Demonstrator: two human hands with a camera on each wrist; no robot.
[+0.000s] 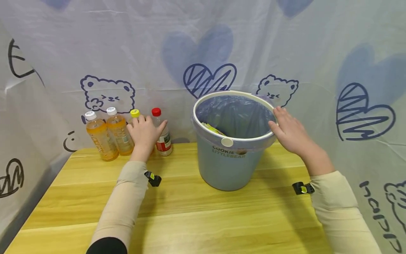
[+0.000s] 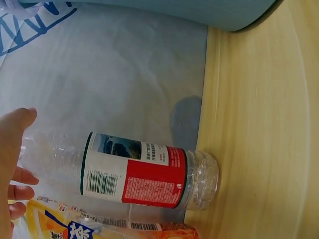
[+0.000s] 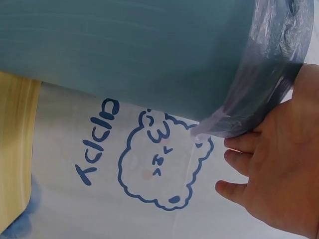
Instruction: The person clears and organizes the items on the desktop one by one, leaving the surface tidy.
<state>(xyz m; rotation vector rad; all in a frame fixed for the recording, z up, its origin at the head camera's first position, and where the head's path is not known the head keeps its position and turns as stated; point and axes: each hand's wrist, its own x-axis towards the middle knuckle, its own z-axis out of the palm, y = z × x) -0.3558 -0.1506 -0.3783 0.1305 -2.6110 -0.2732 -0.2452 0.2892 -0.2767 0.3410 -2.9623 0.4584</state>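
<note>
Head view: holding a loosely spread, empty left grip [image 1: 144,132] above the tabletop [image 1: 184,218], at the yellow-capped bottle [image 1: 135,113] and red-capped bottle [image 1: 164,144], upright left of the lined bin [image 1: 228,173]; hard to tell whether touching either. Farther left, showing two white-capped orange-drink bottles [image 1: 102,139]. Resting a relaxed, uncurled right grip [image 1: 290,131] against the bin's right rim. Inside, showing a yellow item [image 1: 213,129].

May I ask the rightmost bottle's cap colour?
The cap is red, clearest in the head view.

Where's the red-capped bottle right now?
In the head view, the red-capped bottle stands left of the bin, right beside the left hand.
</note>
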